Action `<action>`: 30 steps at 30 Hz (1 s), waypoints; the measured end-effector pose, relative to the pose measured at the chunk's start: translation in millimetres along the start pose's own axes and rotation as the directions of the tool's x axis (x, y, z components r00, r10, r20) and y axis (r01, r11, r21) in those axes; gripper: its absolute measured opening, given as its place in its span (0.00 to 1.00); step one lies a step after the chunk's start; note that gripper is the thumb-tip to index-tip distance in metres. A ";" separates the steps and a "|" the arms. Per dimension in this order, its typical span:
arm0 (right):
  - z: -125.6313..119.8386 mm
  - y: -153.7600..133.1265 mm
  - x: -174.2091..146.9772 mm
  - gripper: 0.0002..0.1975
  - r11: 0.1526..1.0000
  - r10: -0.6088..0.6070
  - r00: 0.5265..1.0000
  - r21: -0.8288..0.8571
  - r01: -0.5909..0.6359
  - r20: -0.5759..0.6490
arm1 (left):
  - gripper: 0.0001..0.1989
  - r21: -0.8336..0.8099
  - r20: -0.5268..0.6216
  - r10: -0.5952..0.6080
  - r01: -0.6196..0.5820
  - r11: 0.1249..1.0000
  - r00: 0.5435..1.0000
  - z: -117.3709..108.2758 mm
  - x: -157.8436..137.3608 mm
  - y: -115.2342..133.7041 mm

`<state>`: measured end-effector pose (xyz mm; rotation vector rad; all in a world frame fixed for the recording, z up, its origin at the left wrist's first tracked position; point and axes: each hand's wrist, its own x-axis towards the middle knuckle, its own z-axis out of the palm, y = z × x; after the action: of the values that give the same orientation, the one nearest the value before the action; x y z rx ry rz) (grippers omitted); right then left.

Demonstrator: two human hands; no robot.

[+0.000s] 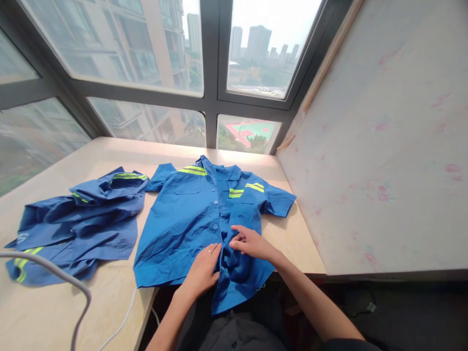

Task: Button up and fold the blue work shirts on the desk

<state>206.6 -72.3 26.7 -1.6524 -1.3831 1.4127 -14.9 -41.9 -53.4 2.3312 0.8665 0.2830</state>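
Dark grey window frames [212, 73] fill the far side, with apartment blocks, hazy towers and a red-and-green sports court outside. A pale wall [395, 161] with faint pink flowers rises on the right. Below the glass runs a light wood-toned tabletop [113, 153].

A blue short-sleeved work shirt [179, 219] lies spread front-up in the middle of it, collar toward the window, hem hanging past the near edge; the lower right half is rumpled. Just to its left lies a second blue work shirt [113, 234], creased and loosely bunched. A thick grey cable [78, 282] curves across the lower left.

The person's left hand [203, 267] rests on the middle shirt beside its front opening, fingers extended; whether the thumb pinches the edge, I cannot tell. The right hand [252, 243] is over the rumpled half, grasping nothing visible, index finger pointing, the others loosely bent; contact with the cloth is unclear.

Smaller still: fluorescent yellow stripes [195, 170] on the chest, round blue buttons [215, 226], and a slim ring [209, 251] on the left hand.
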 end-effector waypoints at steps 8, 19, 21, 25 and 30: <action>-65.4 -11.1 77.4 0.18 0.979 -0.158 0.962 -0.159 0.124 -0.223 | 0.32 0.075 -0.023 -0.124 0.125 0.989 0.992 0.6 4.7 2.5; -106.4 -25.5 220.9 0.23 0.507 -0.072 0.947 -0.829 -0.236 -0.313 | 0.24 0.096 -0.103 0.011 -0.002 0.995 0.995 12.3 -4.2 -4.5; -109.9 -22.2 236.1 0.21 0.464 -0.066 0.946 -0.850 -0.251 -0.316 | 0.17 0.094 -0.181 0.075 -0.059 0.994 0.981 23.0 -9.1 -15.8; -115.3 -10.8 249.9 0.17 0.424 -0.084 0.949 -0.873 -0.242 -0.305 | 0.10 0.158 -0.331 0.175 -0.129 0.979 0.927 34.2 -15.0 -36.0; -137.3 -10.5 262.2 0.15 0.466 -0.115 0.916 -0.835 -0.292 -0.385 | 0.05 0.137 -0.194 0.278 -0.254 0.957 0.941 12.6 -32.8 -40.7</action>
<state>309.0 201.8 -18.9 -2.4920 -1.9357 0.2099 -55.8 -45.4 -88.2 2.5576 0.6757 0.6223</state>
